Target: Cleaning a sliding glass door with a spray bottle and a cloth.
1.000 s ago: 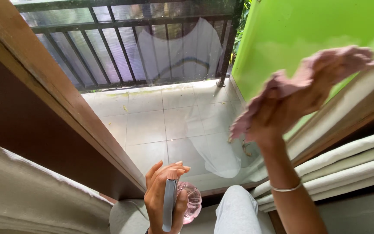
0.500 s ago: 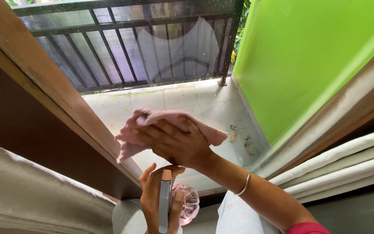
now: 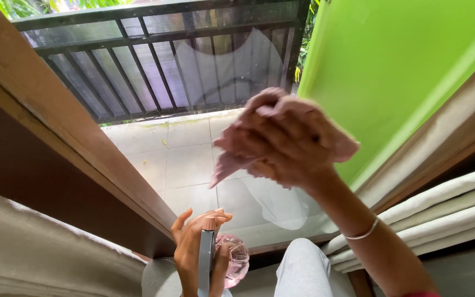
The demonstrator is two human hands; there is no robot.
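You are standing indoors in what looks like a home, at a glass balcony door [image 3: 248,181] set in a brown wooden frame [image 3: 56,126]. Through the pane you see a small tiled balcony floor [image 3: 177,159] closed off by a dark metal railing [image 3: 155,60], with green leaves beyond it. Pale curtains [image 3: 446,214] hang bunched at the side, and a bright green wall [image 3: 391,66] flanks the balcony.

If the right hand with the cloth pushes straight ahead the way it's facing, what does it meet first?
Most likely the window glass. The right hand presses a pink cloth flat toward the pane, so the cloth would meet it first. Whether they already touch is unclear, as the hand is blurred.
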